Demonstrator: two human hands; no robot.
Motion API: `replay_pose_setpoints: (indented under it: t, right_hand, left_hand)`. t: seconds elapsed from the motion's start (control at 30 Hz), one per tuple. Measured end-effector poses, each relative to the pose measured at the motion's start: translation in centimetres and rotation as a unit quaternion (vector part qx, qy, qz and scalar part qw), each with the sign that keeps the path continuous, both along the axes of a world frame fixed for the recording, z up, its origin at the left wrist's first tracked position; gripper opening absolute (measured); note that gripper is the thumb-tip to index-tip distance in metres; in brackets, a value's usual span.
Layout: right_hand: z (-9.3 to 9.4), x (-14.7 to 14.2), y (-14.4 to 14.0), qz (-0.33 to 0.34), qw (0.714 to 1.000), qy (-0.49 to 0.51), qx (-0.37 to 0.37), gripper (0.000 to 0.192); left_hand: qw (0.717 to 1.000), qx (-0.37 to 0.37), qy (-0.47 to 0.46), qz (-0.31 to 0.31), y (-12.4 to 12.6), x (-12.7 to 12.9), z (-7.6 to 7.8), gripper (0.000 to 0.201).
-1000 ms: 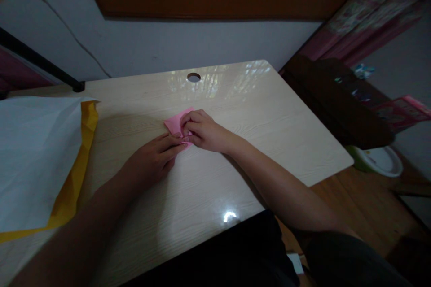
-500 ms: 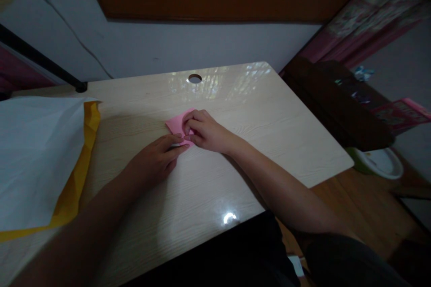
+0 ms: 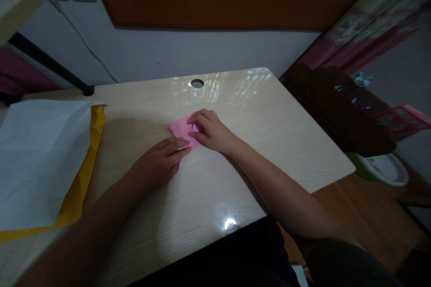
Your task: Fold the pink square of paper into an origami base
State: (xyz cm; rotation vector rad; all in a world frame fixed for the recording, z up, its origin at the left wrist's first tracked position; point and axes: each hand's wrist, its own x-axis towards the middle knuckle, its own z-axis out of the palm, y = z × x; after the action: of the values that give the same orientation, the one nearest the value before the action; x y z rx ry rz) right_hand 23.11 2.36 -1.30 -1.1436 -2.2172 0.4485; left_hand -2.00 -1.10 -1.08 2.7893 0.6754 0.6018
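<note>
1. A small pink paper [image 3: 182,128] lies flat near the middle of the tabletop [image 3: 262,143], a little toward the far edge, with folds in it – the exact shape is hard to read in the dim light.
2. The right hand [image 3: 210,131] rests on the right part of the pink paper; its fingers are curled and its fingertips [image 3: 192,122] press or pinch the sheet, though whether an edge is lifted I cannot tell.
3. The left hand [image 3: 160,161] lies flat on the tabletop just below the pink paper, fingers stretched out and close together, their tips touching the paper's near edge; it grips nothing.
4. At the left edge of the tabletop lies a large white sheet [image 3: 37,157], and under it a yellow sheet [image 3: 89,152] shows along its right and lower borders – both well apart from the hands.
5. A round cable hole [image 3: 197,83] sits near the far edge of the tabletop, beyond the pink paper.
6. To the right of the tabletop, lower down, stand a dark piece of furniture [image 3: 336,107] and a white and green basin [image 3: 382,168] on the floor.
</note>
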Motion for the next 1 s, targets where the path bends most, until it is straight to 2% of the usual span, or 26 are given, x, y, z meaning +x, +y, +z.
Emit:
replay_pose_setpoints:
  t: [0.5,0.67,0.8,0.87,1.0]
  right_hand:
    - [-0.5,0.9,0.8,-0.077,0.997,-0.006,0.022,0.012]
    - [-0.6,0.8,0.8,-0.104,0.993,-0.036,0.032,0.005]
    - [-0.7,0.7,0.7,-0.128,0.988,-0.083,0.032,0.008]
    - [-0.7,0.7,0.7,-0.119,0.987,-0.104,0.027,0.011]
    - [-0.3,0.6,0.4,-0.055,0.991,-0.121,0.023,0.015]
  left_hand:
    - [0.998,0.035,0.049,0.000,-0.2,0.4,-0.2,0.043]
    - [0.998,0.031,0.045,0.006,-0.7,0.7,-0.3,0.048]
    - [0.999,0.036,0.038,0.004,-0.9,0.8,0.0,0.043]
    - [0.999,0.036,0.025,-0.009,-1.0,0.9,0.2,0.040]
    - [0.999,0.041,0.003,-0.032,-1.6,1.1,1.1,0.029]
